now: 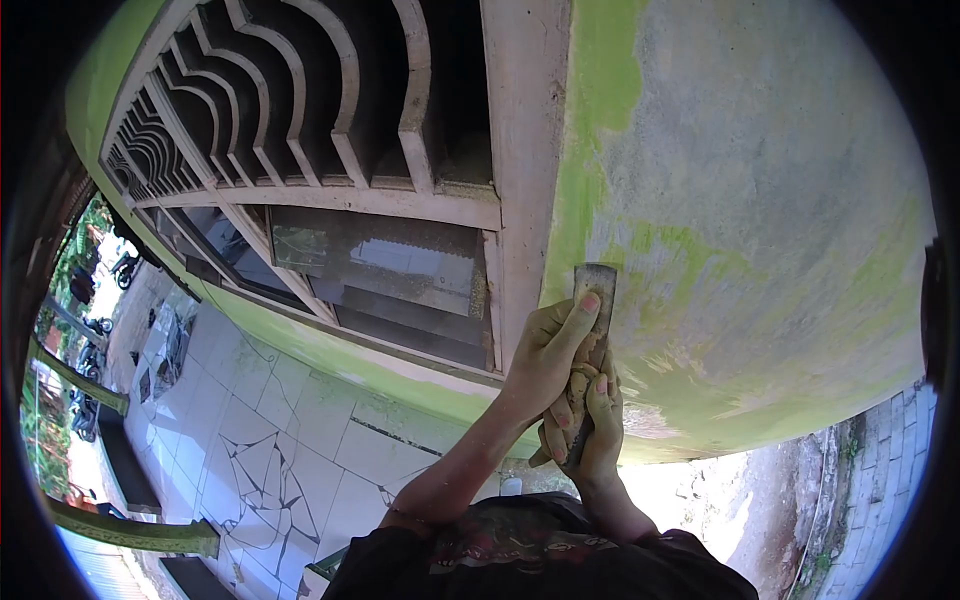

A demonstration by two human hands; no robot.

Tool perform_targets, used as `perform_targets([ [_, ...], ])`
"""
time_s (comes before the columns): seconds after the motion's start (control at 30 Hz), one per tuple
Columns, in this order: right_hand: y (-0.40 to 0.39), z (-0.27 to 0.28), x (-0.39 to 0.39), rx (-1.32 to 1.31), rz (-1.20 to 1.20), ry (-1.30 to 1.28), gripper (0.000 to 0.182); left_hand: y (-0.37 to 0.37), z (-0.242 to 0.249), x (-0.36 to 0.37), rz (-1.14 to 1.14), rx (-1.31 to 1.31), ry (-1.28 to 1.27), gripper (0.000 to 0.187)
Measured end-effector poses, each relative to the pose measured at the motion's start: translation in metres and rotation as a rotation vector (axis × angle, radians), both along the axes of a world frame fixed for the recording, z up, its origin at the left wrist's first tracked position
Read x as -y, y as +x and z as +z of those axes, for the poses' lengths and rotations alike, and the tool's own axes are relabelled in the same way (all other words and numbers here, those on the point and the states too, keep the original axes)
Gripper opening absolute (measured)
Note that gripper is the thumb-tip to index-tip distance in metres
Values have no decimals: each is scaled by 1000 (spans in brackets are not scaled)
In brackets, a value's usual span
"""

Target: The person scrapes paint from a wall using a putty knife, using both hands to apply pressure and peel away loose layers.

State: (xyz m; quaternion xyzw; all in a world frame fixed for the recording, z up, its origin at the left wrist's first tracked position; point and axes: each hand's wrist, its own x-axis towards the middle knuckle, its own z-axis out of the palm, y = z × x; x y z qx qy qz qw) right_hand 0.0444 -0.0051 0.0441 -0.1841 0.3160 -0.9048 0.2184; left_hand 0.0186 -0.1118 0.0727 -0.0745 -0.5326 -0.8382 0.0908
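Note:
Both of my hands are closed around a scraper with a wide, flat, worn metal blade pointing up. My left hand grips it higher, the thumb lying along the blade. Lower down, my right hand wraps the handle end, most of which the fingers hide. The blade's top edge is at the wall, beside a strip of green paint; whether it touches cannot be told. Much of that wall is patchy, with grey showing between streaks of green.
Left of the hands is a pale window frame with wavy vent slats above louvred glass. Below spreads a tiled floor with cracked pieces and a thin cable. Motorbikes stand far left; a paved strip runs at right.

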Motion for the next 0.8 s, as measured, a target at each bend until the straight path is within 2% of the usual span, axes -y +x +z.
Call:
perform_targets([
  [0.07,-6,-10,-12,-65,32,126,37,7,-4,-4,-83,39,173,34],
  [0.1,-4,-6,-13,-26,-39,114,36,10,-8,-8,-89,33,171,34],
  [0.13,-6,-2,-16,-33,-44,111,36,14,-14,-12,-13,6,123,33],
  [0.2,-13,2,-27,-261,-52,-14,35,24,-33,-13,58,-28,69,32],
  [0.27,-14,5,-30,-281,-99,-14,40,38,-55,-7,-125,49,-142,28],
  [0.3,-15,6,-32,-267,-147,37,39,44,-58,-8,-137,45,-150,28],
  [0.37,-17,0,-35,-271,-206,107,33,56,-60,-8,-250,176,118,25],
  [0.5,-14,6,-31,-302,-284,172,28,66,-59,0,-285,97,51,30],
  [0.6,-14,9,-30,-301,-283,188,25,70,-56,1,-213,48,-103,33],
  [0.67,-16,4,-34,-395,-216,224,29,71,-67,1,-188,118,-206,32],
  [0.8,-14,3,-46,-345,-159,217,36,75,-67,-4,-219,140,-197,29],
])
